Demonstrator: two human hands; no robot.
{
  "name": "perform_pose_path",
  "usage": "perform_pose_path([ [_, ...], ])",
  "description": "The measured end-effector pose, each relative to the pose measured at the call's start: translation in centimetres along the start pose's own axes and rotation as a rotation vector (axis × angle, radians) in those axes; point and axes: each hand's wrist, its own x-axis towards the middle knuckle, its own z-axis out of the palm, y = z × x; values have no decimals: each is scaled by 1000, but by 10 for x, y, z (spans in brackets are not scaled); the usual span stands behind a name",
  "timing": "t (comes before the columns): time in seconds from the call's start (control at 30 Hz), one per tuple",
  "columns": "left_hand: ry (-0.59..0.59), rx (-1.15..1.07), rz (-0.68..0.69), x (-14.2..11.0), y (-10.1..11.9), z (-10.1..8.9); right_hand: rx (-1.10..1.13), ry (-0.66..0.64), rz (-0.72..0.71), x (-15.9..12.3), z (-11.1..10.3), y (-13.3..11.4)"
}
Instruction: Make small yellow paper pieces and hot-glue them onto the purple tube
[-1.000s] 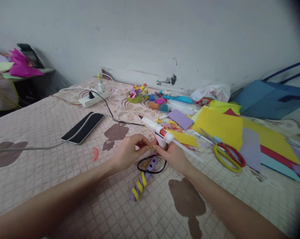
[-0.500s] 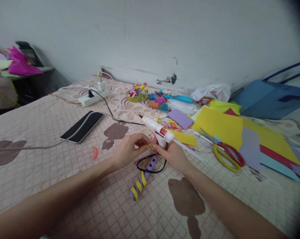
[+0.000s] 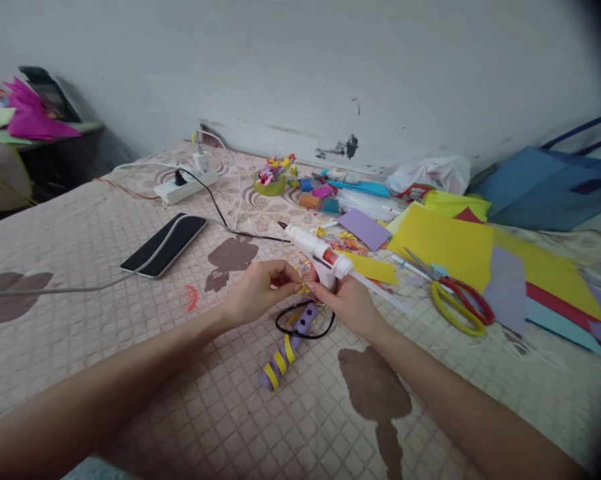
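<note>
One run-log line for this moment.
Left hand pinching small yellow piece | right hand gripping white glue gun | yellow-striped purple stick nearby

The left hand (image 3: 258, 291) pinches a tiny yellow piece (image 3: 304, 288); the right hand (image 3: 354, 308) grips a white plastic glue gun (image 3: 308, 243).

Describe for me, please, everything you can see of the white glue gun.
The glue gun looks like white plastic, with a dark nozzle, a red-orange patch on its side and a pale, translucent stick jutting from its rear. Its body slants over the table, nozzle pointing away and to the left. The right hand grasps its handle, partly hiding it. A black cord runs behind it; any join is hidden.
</note>
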Motion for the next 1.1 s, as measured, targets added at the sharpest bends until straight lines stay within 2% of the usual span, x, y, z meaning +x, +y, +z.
perform_pose_path([
  [0.1,1,4,-6,0,1,-2,20,56,16,0,-1,3],
  [0.17,-9,24,-23,1,3,-4,43,139,45,-1,-4,5],
  [0.27,-61,55,-51,2,5,-8,90,227,69,-6,-12,4],
  [0.4,-181,10,-91,1,6,-12,159,173,74,-25,-26,2],
  [0.67,-368,-119,-195,-3,9,-12,120,97,211,-65,-38,1],
  [0.8,-468,-152,-279,-5,16,-11,128,101,238,-68,-38,4],
  [0.93,-569,-164,-288,-9,17,-9,188,143,214,-62,-38,10],
  [1.1,-551,-270,-234,-10,16,0,187,173,180,-59,-38,10],
])
